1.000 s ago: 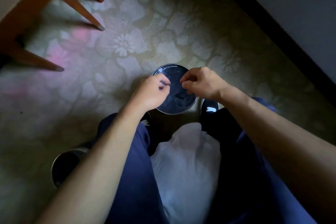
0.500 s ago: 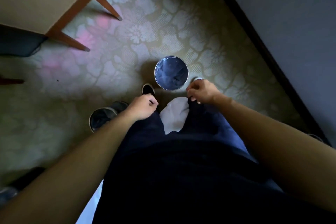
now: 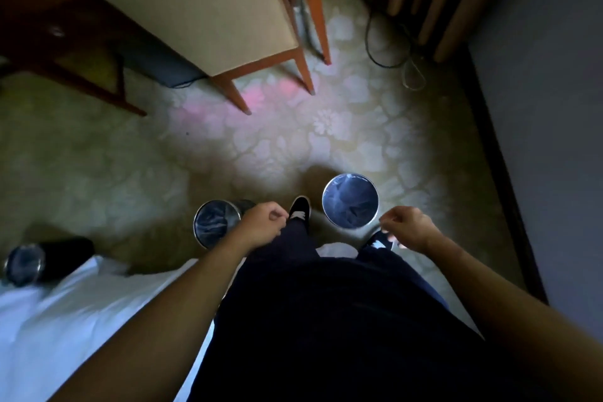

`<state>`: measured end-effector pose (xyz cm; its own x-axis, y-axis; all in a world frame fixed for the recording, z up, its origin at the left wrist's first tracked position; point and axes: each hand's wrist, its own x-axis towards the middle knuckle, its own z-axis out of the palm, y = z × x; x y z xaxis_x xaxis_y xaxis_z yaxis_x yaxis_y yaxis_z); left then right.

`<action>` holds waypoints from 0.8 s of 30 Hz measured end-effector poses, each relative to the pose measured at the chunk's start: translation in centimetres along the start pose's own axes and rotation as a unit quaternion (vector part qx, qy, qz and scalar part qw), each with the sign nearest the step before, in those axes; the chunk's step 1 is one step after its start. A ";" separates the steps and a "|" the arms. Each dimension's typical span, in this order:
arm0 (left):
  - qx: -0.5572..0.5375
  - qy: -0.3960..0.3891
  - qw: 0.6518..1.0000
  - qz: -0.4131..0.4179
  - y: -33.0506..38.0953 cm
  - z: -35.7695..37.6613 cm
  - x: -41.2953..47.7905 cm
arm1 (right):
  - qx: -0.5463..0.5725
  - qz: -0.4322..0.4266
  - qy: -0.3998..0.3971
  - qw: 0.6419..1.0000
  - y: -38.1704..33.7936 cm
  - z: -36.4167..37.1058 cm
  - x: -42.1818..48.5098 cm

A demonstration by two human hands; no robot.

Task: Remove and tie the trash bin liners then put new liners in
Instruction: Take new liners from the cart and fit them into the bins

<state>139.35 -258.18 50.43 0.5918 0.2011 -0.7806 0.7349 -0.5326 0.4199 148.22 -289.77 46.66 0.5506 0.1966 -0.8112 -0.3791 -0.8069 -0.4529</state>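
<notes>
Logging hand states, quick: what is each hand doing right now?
Left hand: open, fingers loosely curled, holding nothing.
Right hand: open, fingers loosely curled, holding nothing.

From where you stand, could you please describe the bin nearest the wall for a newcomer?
Find the grey wall on the right, then look left across the flowered carpet. The first round, shiny-rimmed bin is it; the two other bins sit left of the left hand.

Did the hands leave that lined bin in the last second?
Yes. The left hand and right hand were over the bin; now both sit short of it, toward the person.
</notes>
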 end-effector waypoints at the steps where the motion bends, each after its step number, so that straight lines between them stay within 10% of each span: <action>1: -0.024 0.015 1.000 -0.009 -0.3 -0.5 -0.4 | -0.027 -0.010 -0.013 1.000 -1.1 -0.2 0.6; 15: -0.259 0.093 0.950 -0.150 -9.7 -4.8 -0.5 | -0.236 -0.228 -0.125 0.936 -30.4 2.6 8.6; 24: -0.308 0.068 0.941 -0.120 -13.6 -18.1 6.3 | -0.277 -0.204 -0.130 0.930 -42.9 3.5 14.1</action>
<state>139.11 -234.76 48.16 0.3909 0.3812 -0.8378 0.8804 0.1106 0.4611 169.70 -250.47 53.32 0.3392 0.6197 -0.7078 0.3029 -0.7842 -0.5415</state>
